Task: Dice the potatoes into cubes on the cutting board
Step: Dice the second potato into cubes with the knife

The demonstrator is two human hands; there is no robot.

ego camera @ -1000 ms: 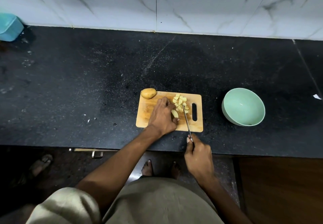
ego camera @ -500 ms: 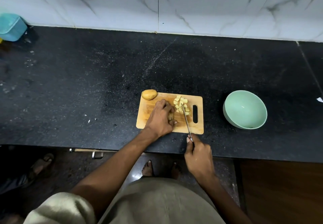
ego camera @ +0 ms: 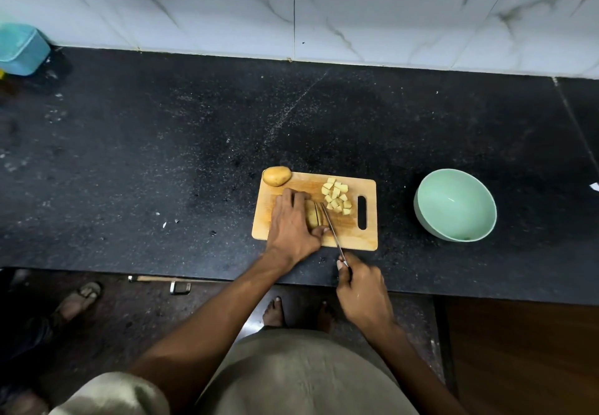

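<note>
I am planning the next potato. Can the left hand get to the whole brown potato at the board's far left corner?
Probably yes. The whole brown potato lies uncovered just beyond the left hand, which now holds a potato piece on the wooden cutting board.

Sliced potato point(ego camera: 313, 217) and cubes point(ego camera: 337, 199) lie on wooden board point(ego camera: 369, 239).

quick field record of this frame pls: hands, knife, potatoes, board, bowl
left hand: holds down potato slices, thumb at their near end
right hand: grip on knife handle, off the board's near edge
knife: blade against the slices' right side
potato cubes: pile on board, far right
whole potato: unpeeled, far-left corner, overhanging
cutting board: wooden, handle slot on right
bowl: green, empty, right of board
</note>
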